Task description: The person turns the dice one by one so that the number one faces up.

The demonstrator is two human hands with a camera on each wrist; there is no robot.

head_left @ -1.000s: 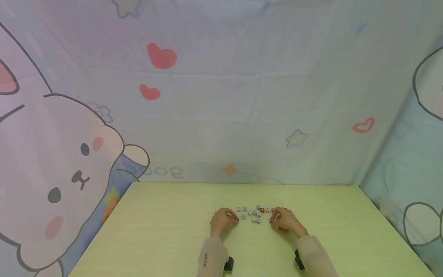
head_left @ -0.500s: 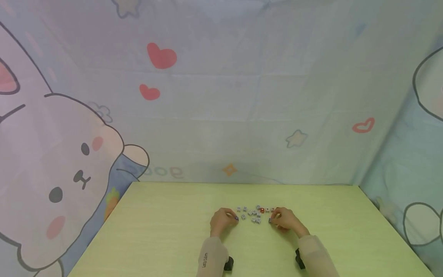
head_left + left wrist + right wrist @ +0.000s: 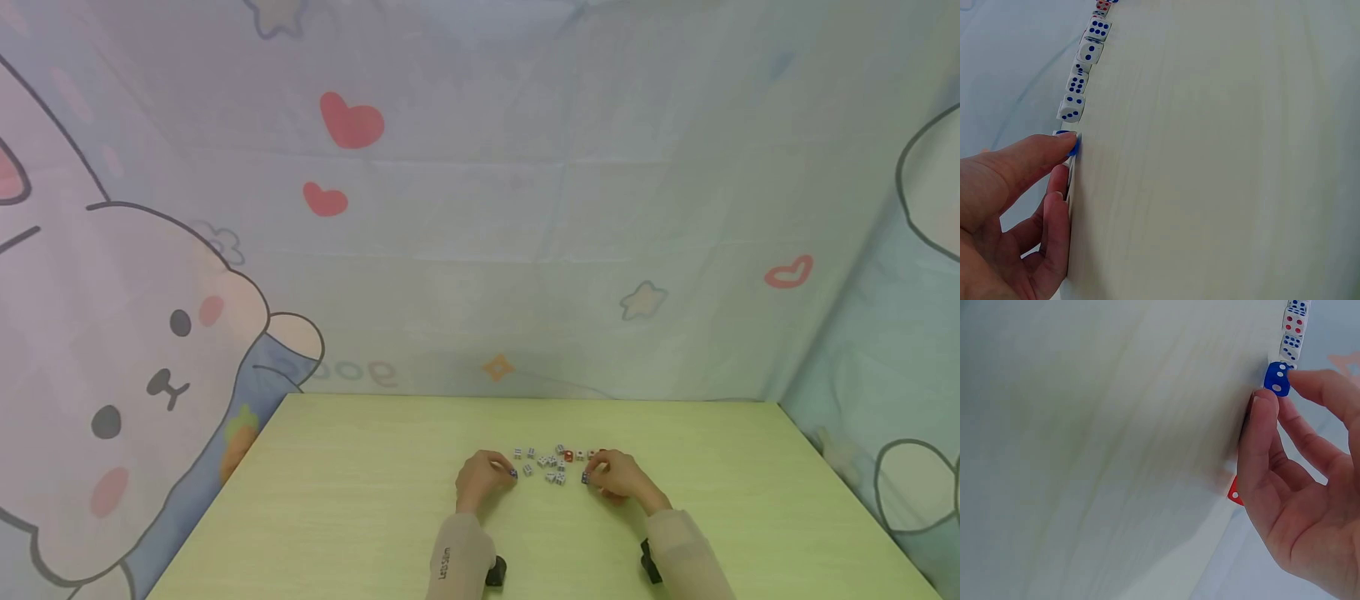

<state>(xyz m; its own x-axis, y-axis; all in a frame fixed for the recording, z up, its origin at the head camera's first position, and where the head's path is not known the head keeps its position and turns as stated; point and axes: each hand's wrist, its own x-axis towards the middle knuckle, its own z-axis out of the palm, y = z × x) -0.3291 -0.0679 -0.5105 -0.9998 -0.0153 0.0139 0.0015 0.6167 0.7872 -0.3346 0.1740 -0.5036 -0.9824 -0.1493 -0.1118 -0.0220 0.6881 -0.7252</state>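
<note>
In the head view my left hand is at the left end of a loose cluster of dice. Its thumb and fingers pinch a blue die, mostly covered by the thumb in the left wrist view. At the cluster's right side my right hand holds another blue die between thumb and fingertips, white pips showing. Between the hands lie several white dice, one red die among them. A second red die shows partly behind my right fingers.
The dice rest on a pale yellow-green table. A printed cloth hangs behind its far edge and along both sides. Black wrist devices sit under the sleeves.
The blue die at my right hand has shifted slightly left and turned in the fingers. My left hand and the dice on the table have stayed in place.
</note>
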